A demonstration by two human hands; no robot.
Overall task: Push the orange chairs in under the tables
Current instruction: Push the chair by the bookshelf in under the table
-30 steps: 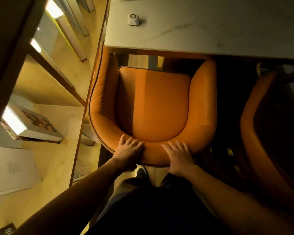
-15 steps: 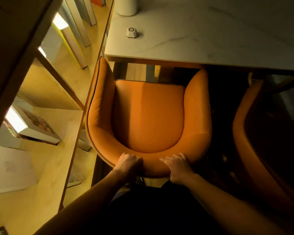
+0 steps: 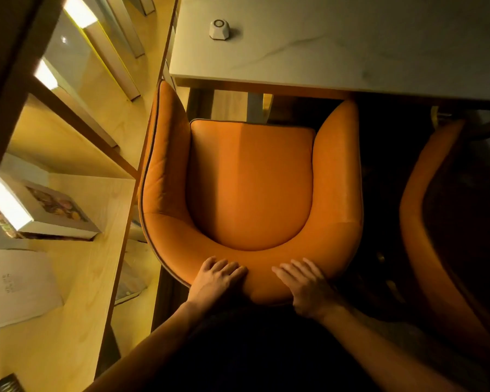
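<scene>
An orange chair [image 3: 252, 182] stands in front of a pale table [image 3: 351, 46], seen from above. The front ends of its two arms are just at the table edge, and the seat is not under the table top. Both hands lie on the top of the curved backrest, side by side with a small gap between them. The left hand [image 3: 214, 278] rests flat on the backrest with the fingers loosely together and slightly bent over the padding. The right hand [image 3: 306, 287] rests flat too, with its fingers straight and a little spread, pointing toward the seat. Neither hand pinches anything. A second orange chair [image 3: 425, 222] stands to the right, mostly in shadow, near the same table. A small white device [image 3: 219, 29] sits on the table near its left corner. To the left there is a wooden shelf [image 3: 77, 250] with a book [image 3: 43, 210] lying on it
</scene>
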